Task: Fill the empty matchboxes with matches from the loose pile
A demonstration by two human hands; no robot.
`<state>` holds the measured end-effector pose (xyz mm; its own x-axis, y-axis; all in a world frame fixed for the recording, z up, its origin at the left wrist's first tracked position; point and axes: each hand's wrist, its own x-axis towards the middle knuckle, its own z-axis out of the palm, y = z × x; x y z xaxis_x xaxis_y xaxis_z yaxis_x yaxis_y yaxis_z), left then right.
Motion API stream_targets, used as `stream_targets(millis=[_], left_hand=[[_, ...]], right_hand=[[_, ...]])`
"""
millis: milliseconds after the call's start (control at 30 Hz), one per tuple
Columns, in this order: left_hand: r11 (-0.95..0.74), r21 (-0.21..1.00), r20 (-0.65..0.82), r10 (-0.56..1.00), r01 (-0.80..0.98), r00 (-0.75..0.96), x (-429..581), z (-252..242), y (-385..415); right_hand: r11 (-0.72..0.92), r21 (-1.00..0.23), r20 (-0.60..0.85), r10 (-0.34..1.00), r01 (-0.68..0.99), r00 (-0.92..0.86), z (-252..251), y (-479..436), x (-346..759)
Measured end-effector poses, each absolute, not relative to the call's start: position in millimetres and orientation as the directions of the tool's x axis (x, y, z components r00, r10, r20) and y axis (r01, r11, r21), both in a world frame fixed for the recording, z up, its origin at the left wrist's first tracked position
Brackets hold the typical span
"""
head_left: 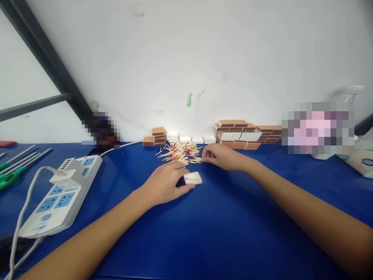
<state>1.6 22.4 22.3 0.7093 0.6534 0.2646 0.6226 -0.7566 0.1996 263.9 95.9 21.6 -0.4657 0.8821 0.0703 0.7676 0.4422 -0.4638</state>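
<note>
A small white matchbox tray (193,178) lies on the blue table with a single red-tipped matchstick (192,179) across it. My left hand (167,181) is curled round the tray's left end, thumb along the near side and fingers at the far side. Beyond it spreads a loose pile of matchsticks (182,151), red heads pointing various ways. At the pile's right edge, my right hand (217,155) has its thumb and fingertips pinched at the ends of matchsticks; how many are between them is too small to tell.
Against the wall stand brown matchboxes (159,132), more white trays (172,136) and a larger matchbox stack (241,134). A white power strip (70,194) with cables occupies the left. Green-handled tools (17,171) lie far left; a plastic packet (359,159) is far right.
</note>
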Motion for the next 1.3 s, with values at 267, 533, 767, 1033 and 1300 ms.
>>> stream_targets(millis=[267,533,767,1033,1300], left_hand=[[-0.757,0.185,0.253,0.653,0.627,0.714,0.9,23.2,22.1],[-0.760,0.173,0.251,0.650,0.627,0.718,1.5,25.0,22.4],[-0.738,0.181,0.253,0.673,0.650,0.695,-0.1,25.2,23.3],[-0.699,0.235,0.247,0.715,0.676,0.654,-0.1,28.5,23.9],[-0.727,0.290,0.267,0.686,0.622,0.677,2.6,22.4,23.3]], right_hand=[[0.448,-0.435,0.109,0.887,0.781,-0.448,15.0,95.6,263.7],[0.466,-0.425,0.155,0.882,0.776,-0.444,7.3,94.8,257.3],[0.468,-0.374,0.110,0.880,0.801,-0.463,15.8,88.1,260.1],[0.469,-0.408,0.130,0.879,0.783,-0.459,33.8,63.6,281.1],[0.511,-0.510,0.049,0.820,0.692,-0.570,41.5,20.0,263.5]])
